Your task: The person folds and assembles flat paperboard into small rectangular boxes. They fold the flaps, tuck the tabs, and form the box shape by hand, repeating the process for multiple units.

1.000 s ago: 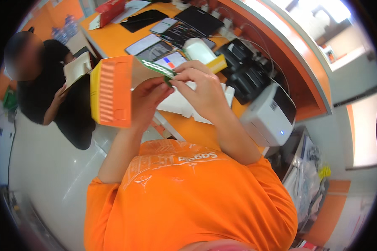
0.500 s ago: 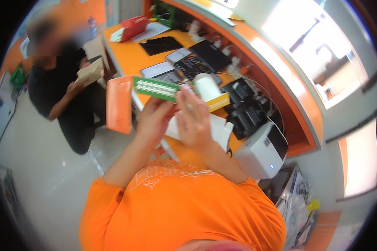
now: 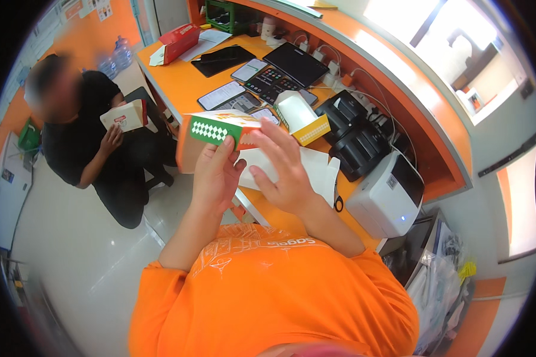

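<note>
I hold a folded cardboard food box (image 3: 215,132), orange with a green and white checked side, up in front of my chest. My left hand (image 3: 215,178) grips its lower edge from below, thumb against the green side. My right hand (image 3: 280,169) has its fingers spread, their tips on the box's right flap. Both forearms rise from my orange shirt. The box's underside is hidden by my hands.
An orange counter (image 3: 178,83) carries tablets (image 3: 296,62), phones, a yellow and white box (image 3: 302,116), white paper sheets (image 3: 315,169), a black card machine (image 3: 354,140) and a white printer (image 3: 390,193). A seated person in black (image 3: 95,149) at the left holds a similar box (image 3: 125,115).
The box has turned from upright with its orange face showing to lying flatter, green side toward me. My right hand has opened onto its flap. My view has swung toward the counter.
</note>
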`<state>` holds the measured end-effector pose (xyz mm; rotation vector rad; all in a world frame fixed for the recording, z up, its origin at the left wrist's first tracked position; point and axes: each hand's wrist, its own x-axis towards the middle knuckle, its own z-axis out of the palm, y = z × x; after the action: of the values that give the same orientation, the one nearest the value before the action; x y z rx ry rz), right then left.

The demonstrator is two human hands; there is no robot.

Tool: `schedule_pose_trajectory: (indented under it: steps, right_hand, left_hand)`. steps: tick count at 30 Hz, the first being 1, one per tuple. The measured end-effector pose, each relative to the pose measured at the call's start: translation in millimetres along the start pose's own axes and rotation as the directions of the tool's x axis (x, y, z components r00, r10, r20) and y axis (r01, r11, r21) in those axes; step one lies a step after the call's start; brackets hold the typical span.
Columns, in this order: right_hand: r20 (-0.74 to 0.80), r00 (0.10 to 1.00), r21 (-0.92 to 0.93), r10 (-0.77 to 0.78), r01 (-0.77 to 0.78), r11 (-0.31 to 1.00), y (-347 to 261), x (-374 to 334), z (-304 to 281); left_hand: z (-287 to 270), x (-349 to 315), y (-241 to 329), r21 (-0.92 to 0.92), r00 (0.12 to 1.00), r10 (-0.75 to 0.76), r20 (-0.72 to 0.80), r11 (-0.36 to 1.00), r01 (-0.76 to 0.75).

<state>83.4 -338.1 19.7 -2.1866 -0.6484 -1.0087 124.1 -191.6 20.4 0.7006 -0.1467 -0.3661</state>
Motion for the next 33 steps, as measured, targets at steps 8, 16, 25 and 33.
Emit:
schedule_pose_trajectory:
  steps: [8,16,25,33]
  right_hand:
    - [-0.202,0.977,-0.219,0.074,-0.118,0.969,24,-13,0]
    - [-0.118,0.989,-0.477,-0.094,0.026,0.878,10,-9,-2]
    - [-0.23,0.971,-0.13,-0.065,0.035,0.991,11,-7,11]
    - [-0.27,0.957,-0.128,-0.104,0.071,0.989,7,-7,5]
  left_hand:
    - [-24,-3,17,-0.176,0.991,-0.09,0.1,0.979,0.107]
    - [-7,-6,-12,0.148,0.909,0.144,0.392,0.965,-0.216]
    - [-7,0,-5,0.124,0.995,0.068,0.072,0.989,-0.076]
    - [-9,16,0,0.712,0.612,0.589,0.529,0.085,-0.697]
